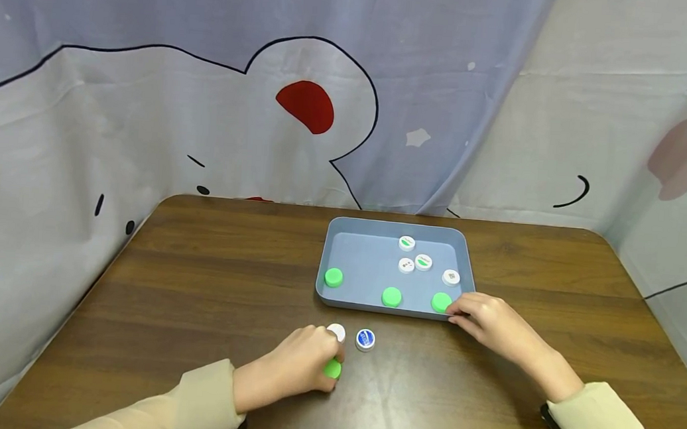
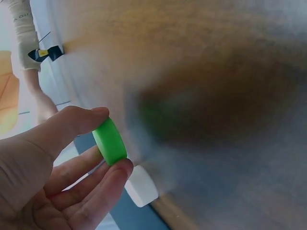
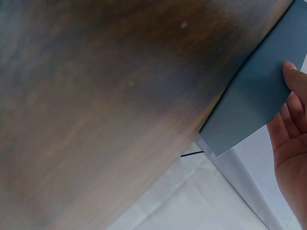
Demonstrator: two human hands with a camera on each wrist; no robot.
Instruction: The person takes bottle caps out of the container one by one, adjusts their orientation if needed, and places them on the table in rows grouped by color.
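My left hand [image 1: 300, 358] pinches a green bottle cap [image 2: 111, 141] between thumb and fingertips, low over the table. Just beyond it is a white bottle cap [image 1: 336, 332], partly hidden by the fingers. A blue-and-white cap [image 1: 365, 340] lies to its right. At the near right corner of the blue-grey tray [image 1: 366, 233], my right hand [image 1: 491, 321] grips the wall, thumb outside and fingers inside. Its fingertips are beside a green cap [image 1: 442, 302]; whether they touch it I cannot tell. The right wrist view shows the thumb against the tray's outer wall [image 3: 254, 105].
Two more green caps, one at the left [image 1: 334, 277] and one near the front middle [image 1: 391, 297], lie in the tray. Several white printed caps [image 1: 423, 262] are in its right half. Brown wooden table [image 1: 227, 253] surrounds the tray; a patterned curtain [image 1: 207, 112] hangs behind.
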